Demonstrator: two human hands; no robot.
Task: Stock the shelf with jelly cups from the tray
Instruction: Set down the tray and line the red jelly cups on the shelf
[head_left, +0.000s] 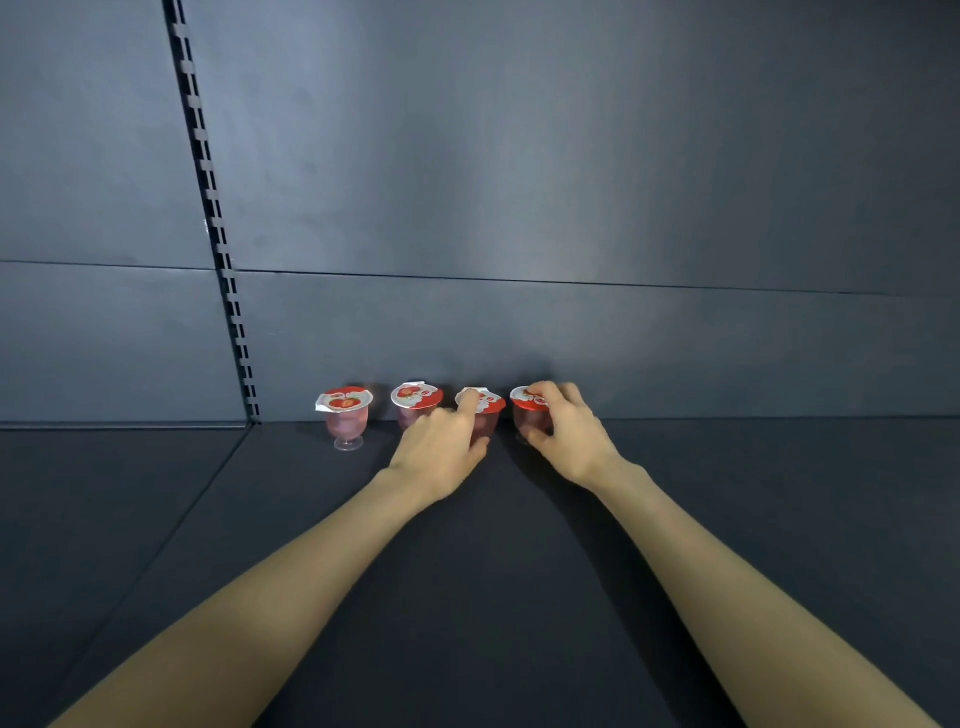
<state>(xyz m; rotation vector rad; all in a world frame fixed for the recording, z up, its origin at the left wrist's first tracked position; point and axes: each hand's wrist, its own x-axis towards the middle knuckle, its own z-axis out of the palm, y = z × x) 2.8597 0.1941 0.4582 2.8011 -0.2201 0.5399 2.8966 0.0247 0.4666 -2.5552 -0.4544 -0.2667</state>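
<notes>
Four strawberry jelly cups stood upright in a row at the far edge of the dark shelf (467, 582), close against the grey back panel (545, 197). Right of the slotted upright (218, 244), the far-left cup (345, 410) stood apart from your hands, its clear foot on the shelf. The second cup (416, 397) sat just beyond your left knuckles, partly hidden by them.

Your left hand (441, 449) grasped the third cup (493, 404), with the forefinger laid across its red-and-white lid and the thumb curled against the cup's near lower side. Your right hand (569, 436) grasped the fourth cup (528, 421), the one furthest right. Its fingers were curled over the lid from the right and its thumb pressed the near side low down.

The third and fourth cups stood just beside each other. Both forearms reached in from the near edge over the shelf.
</notes>
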